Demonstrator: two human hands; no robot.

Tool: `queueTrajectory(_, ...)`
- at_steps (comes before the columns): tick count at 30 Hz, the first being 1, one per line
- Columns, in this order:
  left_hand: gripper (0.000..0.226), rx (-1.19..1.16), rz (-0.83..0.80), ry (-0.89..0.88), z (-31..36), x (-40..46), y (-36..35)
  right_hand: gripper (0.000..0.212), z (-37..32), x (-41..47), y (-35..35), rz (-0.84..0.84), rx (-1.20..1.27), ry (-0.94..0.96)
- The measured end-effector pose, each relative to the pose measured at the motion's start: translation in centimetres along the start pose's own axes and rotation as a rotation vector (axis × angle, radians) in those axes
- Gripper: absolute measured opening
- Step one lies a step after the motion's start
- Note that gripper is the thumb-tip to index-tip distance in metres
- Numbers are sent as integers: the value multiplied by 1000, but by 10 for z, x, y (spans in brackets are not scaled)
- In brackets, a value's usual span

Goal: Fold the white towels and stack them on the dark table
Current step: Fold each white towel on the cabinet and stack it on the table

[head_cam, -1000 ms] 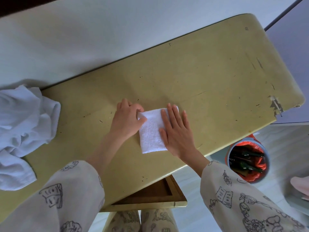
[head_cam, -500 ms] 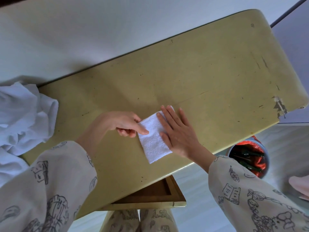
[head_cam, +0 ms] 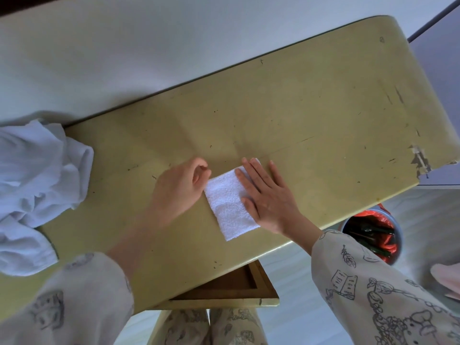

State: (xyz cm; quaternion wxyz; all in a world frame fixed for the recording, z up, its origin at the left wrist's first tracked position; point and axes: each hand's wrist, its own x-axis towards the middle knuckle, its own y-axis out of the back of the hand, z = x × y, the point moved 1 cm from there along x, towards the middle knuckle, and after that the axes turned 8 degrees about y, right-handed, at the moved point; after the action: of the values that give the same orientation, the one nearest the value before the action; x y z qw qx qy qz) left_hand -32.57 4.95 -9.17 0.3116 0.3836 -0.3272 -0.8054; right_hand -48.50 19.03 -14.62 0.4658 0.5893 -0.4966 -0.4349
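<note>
The small folded white terry towel (head_cam: 230, 206) lies on the yellow-green desk (head_cam: 311, 115) between the hands: right hand (head_cam: 267, 197) flat on it, left hand (head_cam: 180, 192) curled, seemingly pinching its corner. Soft, light, limp; best gripped by its edges.

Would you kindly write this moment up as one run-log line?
step: pressing folded towel | right hand: flat on it | left hand: at its left edge, grip unclear | unfolded towels: table left end

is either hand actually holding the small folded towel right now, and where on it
Neither hand grips the folded towel. The right hand presses flat on its right half; the left hand, fingers curled, sits at its upper left corner.
</note>
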Motion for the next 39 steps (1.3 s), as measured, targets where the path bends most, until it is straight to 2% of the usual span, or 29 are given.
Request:
queueTrajectory(1,4,52,186,-111,2,-12,-7,56,0,0,0,-1,1,1)
queueTrajectory(2,11,109,294,-229,6,-22,-16,56,0,0,0,-2,2,1)
queueTrajectory(5,31,295,291,-537,4,-39,-54,56,0,0,1,-14,8,-2)
queueTrajectory(7,40,317,233,-521,-4,-41,-66,54,-1,-1,1,-26,17,-10)
queueTrajectory(12,87,441,90,-419,-21,-46,-73,55,-1,0,0,-27,11,-16)
queueTrajectory(16,101,525,17,-361,-23,-44,-73,58,-1,2,1,-73,3,-29)
queueTrajectory(21,98,503,6,-366,-16,-47,-65,56,-7,4,10,-162,-32,-80)
queueTrajectory(24,84,440,48,-388,-14,-50,-58,52,-14,5,20,-92,12,-131)
queueTrajectory(26,67,364,129,-356,-11,-54,-54,47,-23,6,29,42,104,-299)
queueTrajectory(28,48,265,242,-283,-7,-57,-50,36,-30,3,37,251,246,-547)
queueTrajectory(29,39,218,290,-244,-7,-57,-49,32,-32,3,41,284,339,-666)
queueTrajectory(31,27,148,318,-134,-5,-52,-46,31,-32,1,42,177,445,-818)
queueTrajectory(35,41,130,172,80,13,-30,-42,35,-28,5,42,-47,439,-849)
queueTrajectory(39,49,238,2,68,32,-9,-49,34,-35,12,44,-167,422,-813)
